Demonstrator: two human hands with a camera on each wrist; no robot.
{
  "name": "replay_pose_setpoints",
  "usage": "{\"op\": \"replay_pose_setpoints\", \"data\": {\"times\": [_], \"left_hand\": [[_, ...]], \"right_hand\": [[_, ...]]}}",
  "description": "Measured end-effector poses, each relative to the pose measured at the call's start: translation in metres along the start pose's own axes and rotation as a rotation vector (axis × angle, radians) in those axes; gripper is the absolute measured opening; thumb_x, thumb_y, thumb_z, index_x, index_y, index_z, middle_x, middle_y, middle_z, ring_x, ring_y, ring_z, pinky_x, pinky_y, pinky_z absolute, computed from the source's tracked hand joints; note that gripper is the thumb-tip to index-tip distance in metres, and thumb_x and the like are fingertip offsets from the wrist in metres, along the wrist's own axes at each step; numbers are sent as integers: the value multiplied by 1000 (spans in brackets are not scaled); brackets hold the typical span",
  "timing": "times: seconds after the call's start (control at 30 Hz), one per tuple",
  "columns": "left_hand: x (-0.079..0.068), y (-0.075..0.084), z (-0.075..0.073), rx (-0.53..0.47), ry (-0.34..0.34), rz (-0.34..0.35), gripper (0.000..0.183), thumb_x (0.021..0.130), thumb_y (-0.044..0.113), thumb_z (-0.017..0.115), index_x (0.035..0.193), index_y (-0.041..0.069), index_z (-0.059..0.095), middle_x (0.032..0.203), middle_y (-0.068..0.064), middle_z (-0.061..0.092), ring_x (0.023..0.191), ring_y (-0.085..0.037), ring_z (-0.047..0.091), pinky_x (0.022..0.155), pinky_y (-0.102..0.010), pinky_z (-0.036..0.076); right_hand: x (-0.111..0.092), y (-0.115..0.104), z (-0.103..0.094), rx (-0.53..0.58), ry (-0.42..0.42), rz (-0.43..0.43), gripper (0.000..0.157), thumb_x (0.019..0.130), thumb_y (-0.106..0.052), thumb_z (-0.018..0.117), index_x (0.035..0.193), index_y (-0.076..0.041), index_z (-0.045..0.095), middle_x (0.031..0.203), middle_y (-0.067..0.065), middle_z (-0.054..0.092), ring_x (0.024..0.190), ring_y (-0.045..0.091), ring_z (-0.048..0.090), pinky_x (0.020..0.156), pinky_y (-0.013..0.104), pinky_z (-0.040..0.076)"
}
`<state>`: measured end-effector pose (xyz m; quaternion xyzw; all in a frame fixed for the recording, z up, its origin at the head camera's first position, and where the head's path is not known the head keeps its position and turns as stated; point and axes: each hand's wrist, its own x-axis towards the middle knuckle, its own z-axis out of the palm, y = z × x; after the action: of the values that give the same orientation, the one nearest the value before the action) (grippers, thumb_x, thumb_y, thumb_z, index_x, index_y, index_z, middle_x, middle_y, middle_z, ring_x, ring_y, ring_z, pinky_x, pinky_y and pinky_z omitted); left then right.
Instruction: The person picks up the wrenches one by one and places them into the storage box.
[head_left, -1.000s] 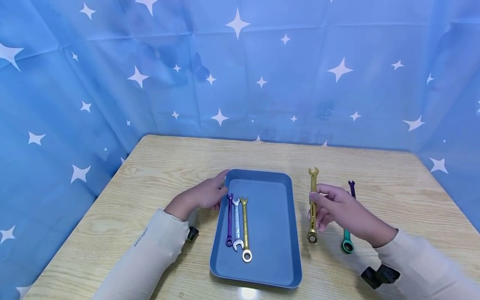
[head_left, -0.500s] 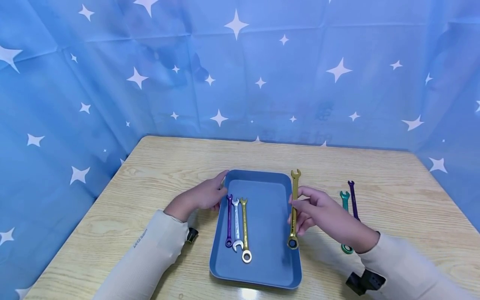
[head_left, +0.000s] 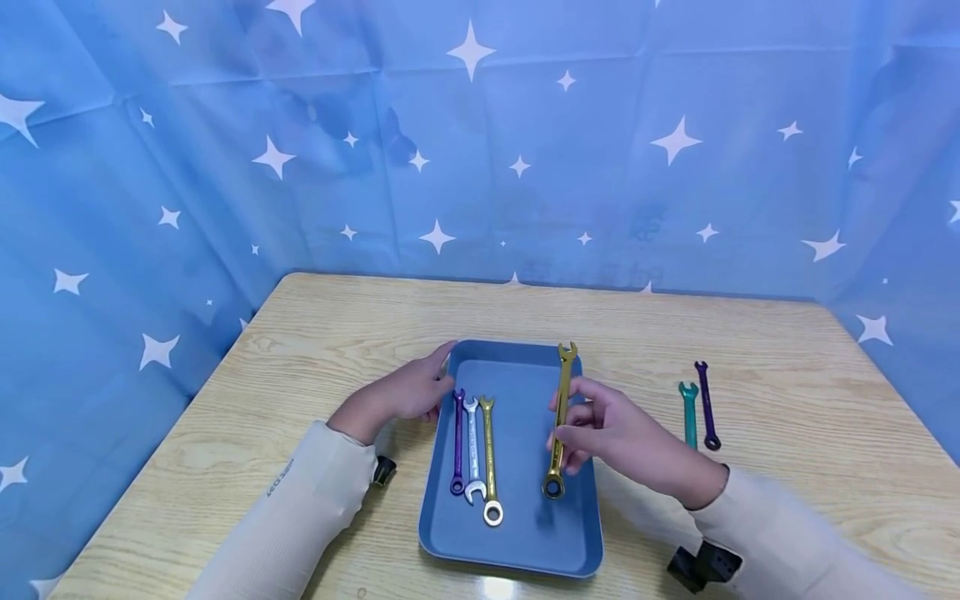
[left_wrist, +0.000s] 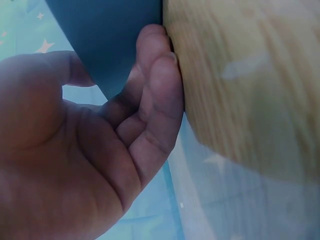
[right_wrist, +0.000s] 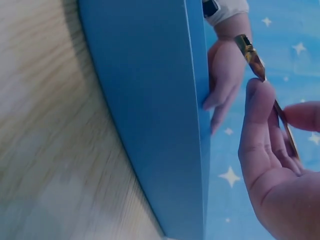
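Observation:
My right hand [head_left: 611, 433] holds a gold combination wrench [head_left: 561, 417] between thumb and fingers, over the right half of a blue tray [head_left: 517, 542]. Its open end points away from me, the ring end toward me. In the right wrist view the same wrench [right_wrist: 255, 65] shows edge-on, above the level of the tray rim. My left hand [head_left: 405, 389] grips the tray's left wall near the far corner. The left wrist view has its fingers [left_wrist: 162, 82] against the outer wall, with the thumb at the rim. Inside the tray lie a purple wrench [head_left: 458, 442], a silver wrench [head_left: 473, 446] and another gold wrench [head_left: 490, 450], side by side.
On the wooden table [head_left: 360, 308], right of the tray, lie a green wrench [head_left: 690, 417], partly hidden by my right forearm, and a dark purple wrench [head_left: 707, 408]. A blue curtain with white stars [head_left: 480, 167] hangs behind the table.
My right hand has carried the gold wrench leftward from the table's right side to over the tray, uncovering more of the purple wrench on the table. The left hand stays put.

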<state>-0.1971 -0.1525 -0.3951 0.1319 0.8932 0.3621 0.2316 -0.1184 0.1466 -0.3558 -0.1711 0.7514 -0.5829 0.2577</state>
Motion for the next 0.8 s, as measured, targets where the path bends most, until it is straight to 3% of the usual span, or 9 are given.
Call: {"op": "replay_pose_setpoints", "data": {"times": [0.13,0.33,0.8], "left_hand": [[0,0,0,3,3,4,68,106,23,39,163,21,3,64,-13,62,57,-23,62,57,-35,51],[1,-1,-1,10,5,12,68,105,22,39,163,19,3,63,-13,62,57,-23,62,56,-35,52],[0,0,-1,12,0,14,68,105,22,39,163,17,2,64,-13,62,58,-23,63,57,-35,52]], "right_hand": [[5,0,5,-3,-11,-6,36,100,-14,60,128,1,43,101,27,68,80,30,70,73,43,60],[12,2,11,4,-29,-3,40,98,-12,62,128,4,42,94,20,68,80,30,70,73,43,60],[23,8,26,-48,-44,-19,30,95,-4,64,115,6,44,90,18,65,75,29,72,71,41,60]]}}
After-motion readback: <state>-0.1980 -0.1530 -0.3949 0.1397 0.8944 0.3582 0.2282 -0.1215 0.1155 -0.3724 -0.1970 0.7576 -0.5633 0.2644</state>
